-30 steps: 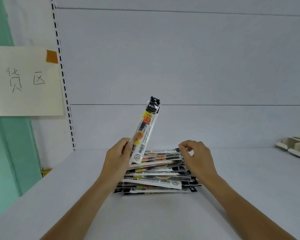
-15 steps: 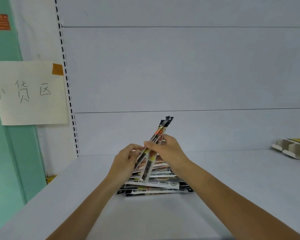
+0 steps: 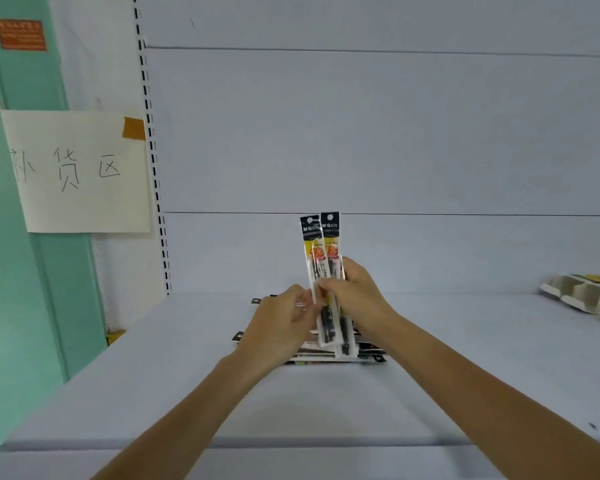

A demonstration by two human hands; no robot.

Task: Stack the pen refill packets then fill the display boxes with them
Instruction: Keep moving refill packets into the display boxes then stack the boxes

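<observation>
While my right hand [image 3: 357, 299] is pinching two packets [image 3: 321, 251] upright over the pile [image 3: 368, 353], my left hand [image 3: 281, 327] is sitting beside them, grip unreadable.

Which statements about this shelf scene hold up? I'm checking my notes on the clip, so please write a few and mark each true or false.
1. The right hand holds two packets upright. True.
2. A pile of more packets lies on the shelf under the hands. True.
3. The left hand rests flat on the shelf, far from the packets. False: the left hand is raised, its fingertips at the held packets' left edge. Blur hides whether it grips them.
4. The paper sign hangs on the right of the shelf. False: the paper sign is taped up on the left.
5. Cardboard trays sit at the shelf's right edge. True.
</observation>
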